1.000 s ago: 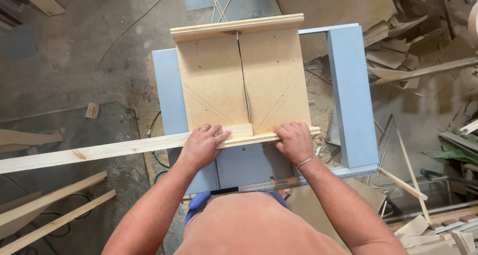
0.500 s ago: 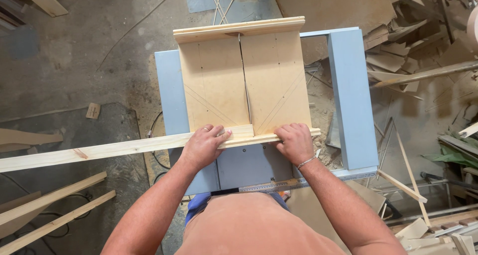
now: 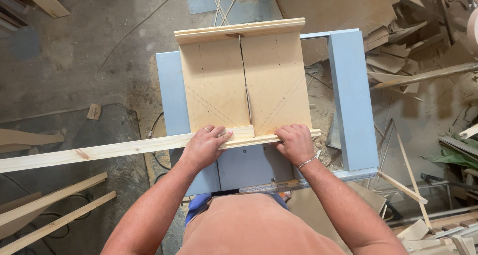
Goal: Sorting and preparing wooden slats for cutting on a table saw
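Both hands press a long wood strip against the near fence of a plywood sled on a blue saw table.

Nearest, the left hand (image 3: 203,146) lies palm down on the strip (image 3: 114,149), fingers curled loosely over its top, pinning it rather than gripping round it; the right hand (image 3: 296,143), with a bracelet at the wrist, is closed over the near fence (image 3: 271,137) at the sled's right corner, fingers bent over its edge; the strip runs from just left of the saw slot (image 3: 246,93), along the fence, and far out past the table's left edge over the floor; the sled (image 3: 215,83) sits flat on the table (image 3: 351,95), its slot running away from the person to the far fence (image 3: 239,31); offcuts (image 3: 398,56) lie heaped to the right; loose boards (image 3: 52,212) lie on the floor at left.
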